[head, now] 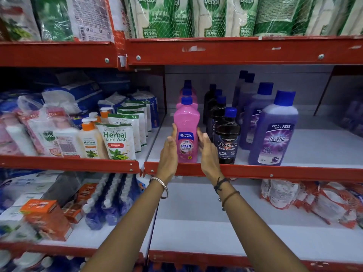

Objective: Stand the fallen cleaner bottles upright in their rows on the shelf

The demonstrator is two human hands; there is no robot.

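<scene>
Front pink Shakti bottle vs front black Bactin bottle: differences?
The pink Shakti bottle is opaque pink; the black Bactin bottle is dark.

The pink bottle stands between the left hand and right hand; the black one stands just beyond the right hand.

The pink one looks taller.

Both stand upright with blue caps, each fronting its row.

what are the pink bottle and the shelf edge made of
The pink bottle looks like glossy opaque plastic: soft highlights on its shoulder, a moulded shape, a blue screw cap. The shelf edge looks like red painted metal, judging by its screw heads and flat folded face; it could be coated steel, though that cannot be told.
</scene>
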